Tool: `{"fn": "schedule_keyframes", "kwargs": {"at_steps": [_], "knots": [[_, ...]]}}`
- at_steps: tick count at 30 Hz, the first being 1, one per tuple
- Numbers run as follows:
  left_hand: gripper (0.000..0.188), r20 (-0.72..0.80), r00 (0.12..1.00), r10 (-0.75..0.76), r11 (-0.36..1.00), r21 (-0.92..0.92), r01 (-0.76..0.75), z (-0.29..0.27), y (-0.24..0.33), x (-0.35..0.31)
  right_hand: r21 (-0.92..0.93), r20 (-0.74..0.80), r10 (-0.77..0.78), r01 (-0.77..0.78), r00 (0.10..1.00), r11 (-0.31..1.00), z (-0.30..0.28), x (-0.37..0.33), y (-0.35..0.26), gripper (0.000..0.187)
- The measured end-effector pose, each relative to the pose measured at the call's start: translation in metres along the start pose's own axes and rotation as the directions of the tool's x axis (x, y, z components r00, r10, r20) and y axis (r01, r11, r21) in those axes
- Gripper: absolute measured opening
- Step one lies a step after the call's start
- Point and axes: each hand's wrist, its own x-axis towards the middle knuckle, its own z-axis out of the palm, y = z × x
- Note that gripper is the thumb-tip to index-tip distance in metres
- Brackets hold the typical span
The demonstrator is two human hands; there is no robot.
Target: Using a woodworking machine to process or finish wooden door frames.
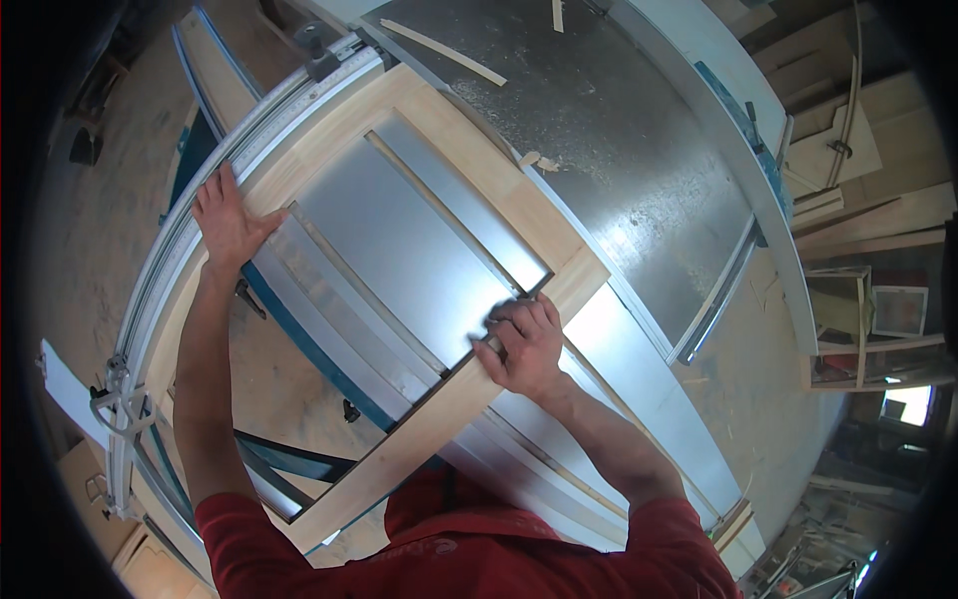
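Pale wooden frame (491,187) lies along the fence (299,107), left hand (232,228) spread across both; right hand (527,347) curls at one corner, grip too blurred to tell. Offcuts (444,52) litter the steel table (619,150); boards (878,222) crowd beyond.

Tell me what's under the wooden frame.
Through the opening of the wooden frame, a grooved metal table, its teal edge and the floor show; whatever the frame itself covers is hidden.

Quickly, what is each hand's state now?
Left hand: open, spread across the wooden frame.
Right hand: curled; blur hides whether it holds anything.
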Motion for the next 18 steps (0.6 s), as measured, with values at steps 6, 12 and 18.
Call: {"fn": "schedule_keyframes", "kwargs": {"at_steps": [6,12,18], "knots": [[0.132,0.009,1.0,-0.005,1.0,0.017,0.005,0.01,-0.004,-0.001,0.02,-0.026,-0.016,0.017,1.0,1.0,0.01,-0.004,0.006,0.024],[0.129,-0.052,0.998,0.02,1.0,0.023,-0.019,0.015,-0.006,-0.003,0.027,-0.037,-0.035,0.036,0.999,0.999,0.013,-0.006,0.008,0.023],[0.13,-0.065,0.998,0.025,0.999,0.049,-0.022,0.016,-0.002,0.002,0.033,-0.045,-0.019,0.021,0.999,0.999,0.015,-0.011,0.014,0.023]]}}
